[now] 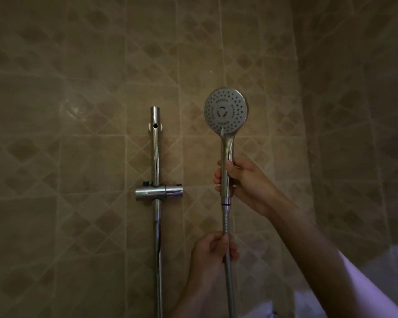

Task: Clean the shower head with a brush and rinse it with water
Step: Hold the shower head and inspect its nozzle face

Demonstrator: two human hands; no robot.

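Chrome shower head (pixel 226 110) stands upright above the gripping right hand (pixel 241 182).

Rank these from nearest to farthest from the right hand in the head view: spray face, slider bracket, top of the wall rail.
1. Spray face: above the right hand.
2. Slider bracket: to its left, level.
3. Top of the wall rail: up and left.

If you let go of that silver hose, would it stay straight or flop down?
The hose would probably flop: it looks ribbed and bendy, and the left hand grips it. The shower head with its shiny handle, held by the right hand, looks stiff and maybe slippery.
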